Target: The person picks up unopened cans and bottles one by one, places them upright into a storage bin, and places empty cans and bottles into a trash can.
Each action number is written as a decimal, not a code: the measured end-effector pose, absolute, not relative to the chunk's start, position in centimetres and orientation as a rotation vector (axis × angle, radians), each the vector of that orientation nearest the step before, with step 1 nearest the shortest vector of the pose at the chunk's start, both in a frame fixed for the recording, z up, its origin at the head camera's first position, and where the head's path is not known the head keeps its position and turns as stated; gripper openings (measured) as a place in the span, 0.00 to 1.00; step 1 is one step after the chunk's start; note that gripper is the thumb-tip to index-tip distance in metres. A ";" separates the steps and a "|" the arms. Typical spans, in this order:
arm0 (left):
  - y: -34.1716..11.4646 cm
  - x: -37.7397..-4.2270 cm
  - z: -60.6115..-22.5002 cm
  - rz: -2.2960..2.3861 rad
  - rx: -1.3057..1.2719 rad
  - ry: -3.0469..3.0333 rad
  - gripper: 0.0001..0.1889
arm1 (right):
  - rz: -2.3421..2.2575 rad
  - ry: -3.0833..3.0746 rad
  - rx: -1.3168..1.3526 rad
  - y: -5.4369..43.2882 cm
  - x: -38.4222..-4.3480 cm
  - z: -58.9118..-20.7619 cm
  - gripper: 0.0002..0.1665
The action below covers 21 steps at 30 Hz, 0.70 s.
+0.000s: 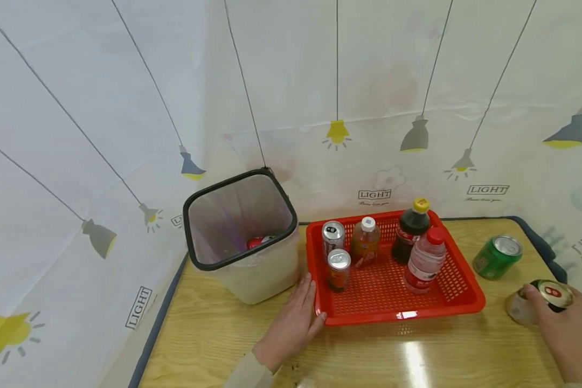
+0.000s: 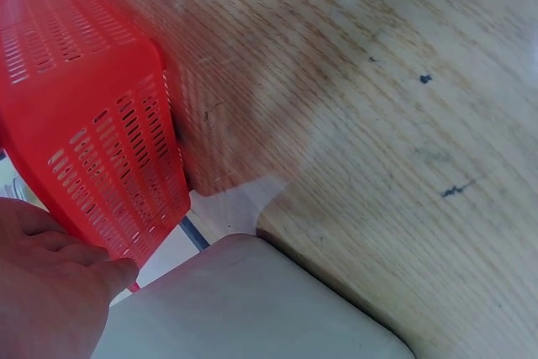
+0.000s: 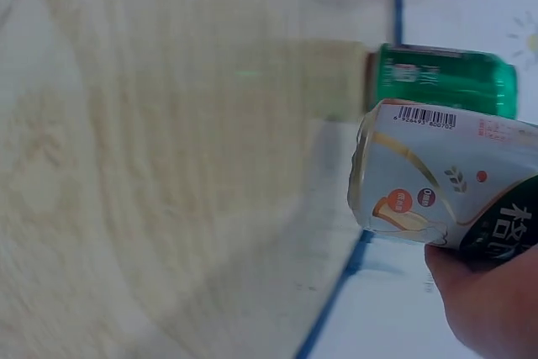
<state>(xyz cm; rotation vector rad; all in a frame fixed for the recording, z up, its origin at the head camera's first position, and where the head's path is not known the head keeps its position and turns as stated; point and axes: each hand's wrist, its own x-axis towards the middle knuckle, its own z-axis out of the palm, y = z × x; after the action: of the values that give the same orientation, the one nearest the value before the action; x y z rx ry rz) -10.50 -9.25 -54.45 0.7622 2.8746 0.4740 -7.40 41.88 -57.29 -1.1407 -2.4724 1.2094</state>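
At the right edge of the table, my right hand [image 1: 565, 323] grips a pale can [image 3: 437, 178] with a gold lid and a dark label patch; thumb and fingers wrap its upper part. Just behind it stands a green can [image 1: 497, 257]. My left hand [image 1: 293, 322] touches the left side of a red plastic basket [image 1: 368, 318], its fingers fairly straight and the thumb by the front corner. Inside the basket stand two cans, a silver-topped can [image 1: 333, 235] and an orange can [image 1: 338, 269], plus an orange drink bottle [image 1: 365, 242], a cola bottle [image 1: 411, 231] and a red-capped bottle [image 1: 425, 261].
Left of the basket stands a white bin [image 1: 257, 280] with a black rim and a liner; something red [image 1: 255, 242] lies inside. A lamp-printed sheet [image 1: 291, 64] hangs around the wooden table [image 1: 368, 358] at the back and sides.
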 end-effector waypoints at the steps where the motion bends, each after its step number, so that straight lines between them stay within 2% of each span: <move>1: -9.2 -10.5 -54.4 0.478 0.759 2.871 0.39 | 1.204 -2.469 -1.134 41.8 -7.2 -57.0 0.56; 6: -9.2 -10.5 -54.3 0.489 0.751 2.855 0.39 | 1.016 -2.432 -0.986 41.3 -6.5 -55.1 0.49; 11: -9.3 -10.4 -54.2 0.470 0.748 2.851 0.40 | 0.893 -2.348 -0.892 40.6 -5.9 -52.8 0.45; 16: -9.2 -10.4 -54.1 0.473 0.740 2.847 0.40 | 0.768 -2.213 -0.718 39.9 -5.4 -50.8 0.35; 21: -9.1 -10.4 -54.0 0.487 0.748 2.855 0.39 | 0.801 -2.232 -0.714 39.0 -4.7 -49.0 0.35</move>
<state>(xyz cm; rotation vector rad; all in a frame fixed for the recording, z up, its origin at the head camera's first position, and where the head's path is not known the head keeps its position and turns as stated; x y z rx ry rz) -10.39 -9.15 -54.05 0.7484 2.8549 0.4871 -4.73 39.02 -48.95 -0.7136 -2.2315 0.8012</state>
